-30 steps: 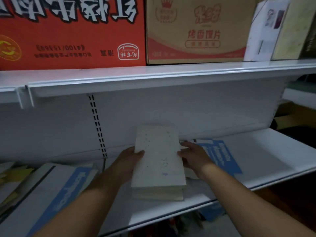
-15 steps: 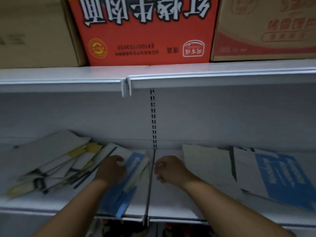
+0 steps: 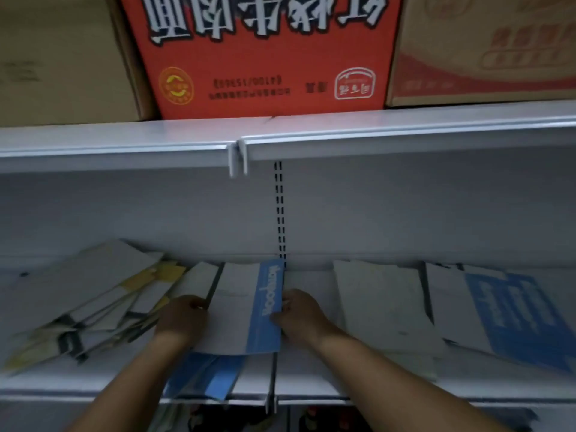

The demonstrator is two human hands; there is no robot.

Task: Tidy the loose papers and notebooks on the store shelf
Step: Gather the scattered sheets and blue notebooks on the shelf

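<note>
Hands now both meet the white, blue-banded booklet [image 3: 240, 310]; half a second ago only the left touched it, and it lay askew. It now lies straight on the shelf [image 3: 311, 381], just left of the seam. The left hand [image 3: 182, 319] curls round its left edge and the right hand [image 3: 300, 316] pinches the blue right edge. A loose heap of papers [image 3: 87, 300] sprawls further left.

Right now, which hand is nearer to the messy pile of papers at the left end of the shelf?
Left. The left hand grips the booklet by its left edge, right beside the pile; the right hand holds its opposite edge, farther from the pile.
</note>
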